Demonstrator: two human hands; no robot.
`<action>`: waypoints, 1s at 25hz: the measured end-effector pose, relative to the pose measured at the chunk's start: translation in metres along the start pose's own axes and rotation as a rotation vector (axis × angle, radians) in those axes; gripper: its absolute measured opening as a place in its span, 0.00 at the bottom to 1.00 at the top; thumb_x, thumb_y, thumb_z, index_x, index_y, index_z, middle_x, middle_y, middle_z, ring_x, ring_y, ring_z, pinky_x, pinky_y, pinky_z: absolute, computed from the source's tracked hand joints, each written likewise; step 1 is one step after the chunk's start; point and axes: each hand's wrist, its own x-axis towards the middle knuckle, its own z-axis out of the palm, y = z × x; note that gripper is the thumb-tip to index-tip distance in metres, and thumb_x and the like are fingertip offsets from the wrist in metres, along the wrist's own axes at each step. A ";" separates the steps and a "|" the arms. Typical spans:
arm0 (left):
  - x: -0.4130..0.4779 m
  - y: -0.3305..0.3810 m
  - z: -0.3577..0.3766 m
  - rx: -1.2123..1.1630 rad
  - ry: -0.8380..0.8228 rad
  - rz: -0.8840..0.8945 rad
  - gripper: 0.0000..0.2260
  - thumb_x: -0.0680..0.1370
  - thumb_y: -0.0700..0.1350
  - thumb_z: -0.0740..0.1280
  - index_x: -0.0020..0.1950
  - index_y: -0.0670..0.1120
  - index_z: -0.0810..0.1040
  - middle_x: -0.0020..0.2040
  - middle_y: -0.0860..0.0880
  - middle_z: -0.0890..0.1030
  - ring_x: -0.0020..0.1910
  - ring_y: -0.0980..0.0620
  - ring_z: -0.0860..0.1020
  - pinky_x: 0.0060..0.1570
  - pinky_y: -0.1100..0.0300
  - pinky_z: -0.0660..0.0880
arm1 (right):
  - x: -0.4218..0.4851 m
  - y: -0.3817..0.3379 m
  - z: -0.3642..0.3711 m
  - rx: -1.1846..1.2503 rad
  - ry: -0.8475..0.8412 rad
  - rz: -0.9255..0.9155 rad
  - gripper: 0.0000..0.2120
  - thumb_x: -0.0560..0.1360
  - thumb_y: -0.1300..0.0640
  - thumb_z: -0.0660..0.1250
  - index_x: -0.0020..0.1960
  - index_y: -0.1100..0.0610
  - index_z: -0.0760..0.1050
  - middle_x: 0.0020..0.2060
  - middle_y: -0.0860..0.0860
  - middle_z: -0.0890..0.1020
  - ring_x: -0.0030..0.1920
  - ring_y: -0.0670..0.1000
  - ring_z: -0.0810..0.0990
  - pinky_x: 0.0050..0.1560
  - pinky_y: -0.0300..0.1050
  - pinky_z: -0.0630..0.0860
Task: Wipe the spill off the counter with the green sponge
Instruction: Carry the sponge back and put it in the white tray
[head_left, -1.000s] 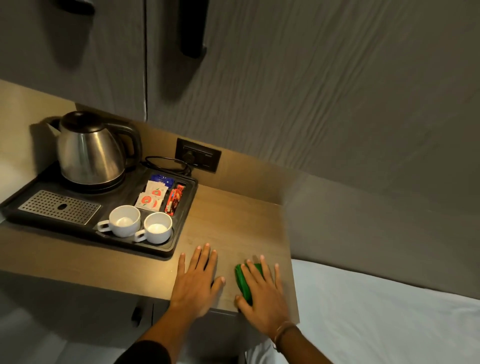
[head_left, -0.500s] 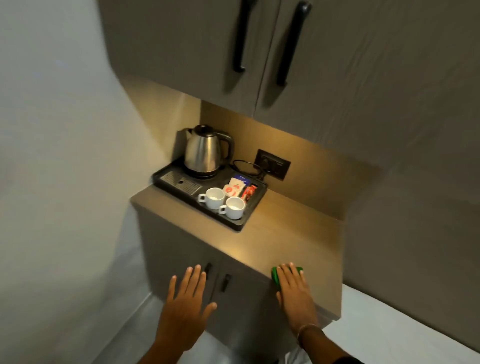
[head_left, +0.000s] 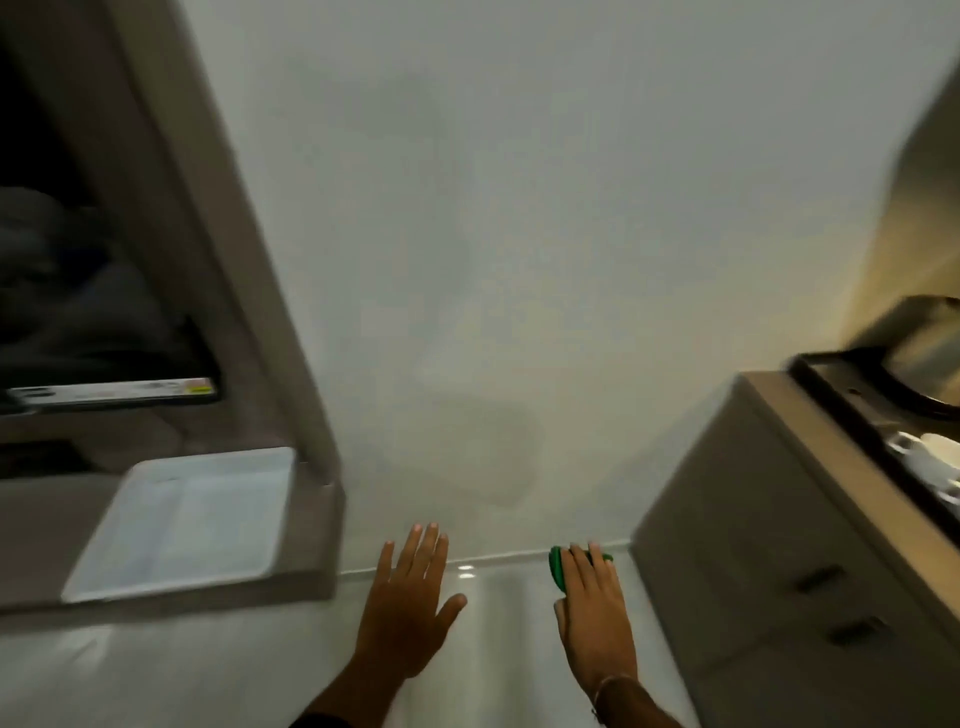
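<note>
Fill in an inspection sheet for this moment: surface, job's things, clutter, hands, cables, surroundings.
Surface: counter at far right, only its left end in view, blurred; no spill can be made out.
Job's things: green sponge under the right hand, away from the counter, in front of the pale wall.
Clutter: black tray on the counter with a white cup; white tray on a shelf at left.
Hands: left hand open, empty, fingers spread; right hand flat over the sponge.
Cables: nothing seen.
Surroundings: cabinet drawers below the counter; dark screen at left.
</note>
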 end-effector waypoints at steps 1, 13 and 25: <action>-0.015 -0.030 -0.005 -0.004 -0.002 -0.064 0.36 0.82 0.65 0.52 0.83 0.44 0.58 0.84 0.43 0.58 0.83 0.41 0.54 0.77 0.41 0.40 | 0.008 -0.038 0.011 0.027 -0.009 -0.069 0.34 0.82 0.56 0.65 0.83 0.55 0.53 0.83 0.52 0.58 0.83 0.56 0.46 0.79 0.48 0.36; -0.104 -0.337 -0.033 0.025 -0.022 -0.360 0.41 0.78 0.70 0.36 0.84 0.47 0.50 0.84 0.45 0.46 0.83 0.40 0.44 0.75 0.43 0.31 | 0.074 -0.408 0.124 0.170 -0.112 -0.304 0.32 0.84 0.58 0.62 0.83 0.53 0.51 0.83 0.52 0.54 0.83 0.56 0.46 0.82 0.54 0.46; -0.046 -0.459 0.022 -0.029 -0.061 -0.340 0.39 0.79 0.70 0.34 0.84 0.48 0.39 0.84 0.44 0.36 0.81 0.41 0.32 0.81 0.38 0.43 | 0.174 -0.498 0.233 -0.030 -0.204 -0.281 0.32 0.85 0.54 0.60 0.83 0.53 0.48 0.84 0.54 0.52 0.83 0.58 0.45 0.80 0.55 0.41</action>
